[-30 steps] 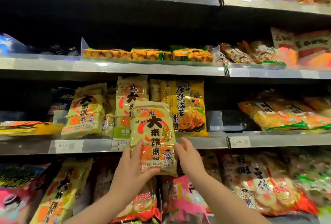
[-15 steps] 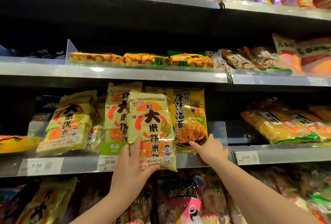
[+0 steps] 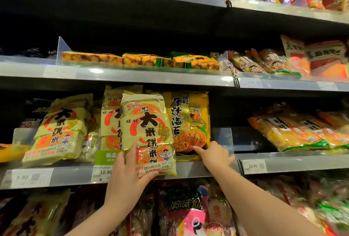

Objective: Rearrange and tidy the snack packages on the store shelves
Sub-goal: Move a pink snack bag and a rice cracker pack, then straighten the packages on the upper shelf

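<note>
Rice-cracker bag stands in grip of left hand.

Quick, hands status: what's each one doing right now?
Left hand: grips the pale rice-cracker bag at its bottom.
Right hand: open, touching the yellow bag.

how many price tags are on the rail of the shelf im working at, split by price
white paper price tag marked 9.99: 1
white paper price tags marked 10.90: 2
total: 3, all on the grey metal shelf rail below the pale yellow rice cracker bag gripped by the left hand
</note>
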A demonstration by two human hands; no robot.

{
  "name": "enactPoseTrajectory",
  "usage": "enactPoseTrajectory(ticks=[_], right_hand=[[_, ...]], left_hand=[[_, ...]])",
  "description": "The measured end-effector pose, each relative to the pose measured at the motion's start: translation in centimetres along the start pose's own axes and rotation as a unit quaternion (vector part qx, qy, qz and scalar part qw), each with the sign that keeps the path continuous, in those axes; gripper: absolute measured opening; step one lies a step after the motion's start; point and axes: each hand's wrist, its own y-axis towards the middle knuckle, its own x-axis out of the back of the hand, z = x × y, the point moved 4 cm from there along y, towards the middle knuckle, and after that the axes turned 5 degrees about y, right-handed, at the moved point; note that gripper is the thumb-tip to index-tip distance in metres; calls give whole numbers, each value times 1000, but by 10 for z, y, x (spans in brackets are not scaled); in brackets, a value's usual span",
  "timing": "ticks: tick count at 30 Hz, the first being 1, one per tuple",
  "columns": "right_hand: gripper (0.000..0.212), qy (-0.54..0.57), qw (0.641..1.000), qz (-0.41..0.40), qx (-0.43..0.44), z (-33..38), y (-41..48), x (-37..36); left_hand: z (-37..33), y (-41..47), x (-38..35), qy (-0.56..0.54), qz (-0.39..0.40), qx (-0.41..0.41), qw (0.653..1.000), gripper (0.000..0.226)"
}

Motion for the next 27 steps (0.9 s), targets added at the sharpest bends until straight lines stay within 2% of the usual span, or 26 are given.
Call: enactPoseTrajectory(ticks=[3,6,8,12,17,24,27], right_hand=[[59,25,998,-37,45,11,0,5],[34,190,978,-2,86,18,-5,5],[27,239,966,3,100,20,-7,5],[26,316,944,-43,86,25,-2,26],[27,317,943,-33,91,24,-9,40],[23,364,924,-95,60,-22,-40,57],[20,361,922,-112,83,-45,-50,66]], left_hand=[[5,2,7,-7,-3,9,1000,101],[6,3,16,-19,-10,9,1000,100],[5,4,20,-10,-14,0,1000,97],[0,7,27,-1,-25,-15,1000,96],[-7,4,22,-1,0,-3,1000,100],[-39,-1,4,38,23,-14,999,95],[-50,7,-7,37,22,-22,999,93]])
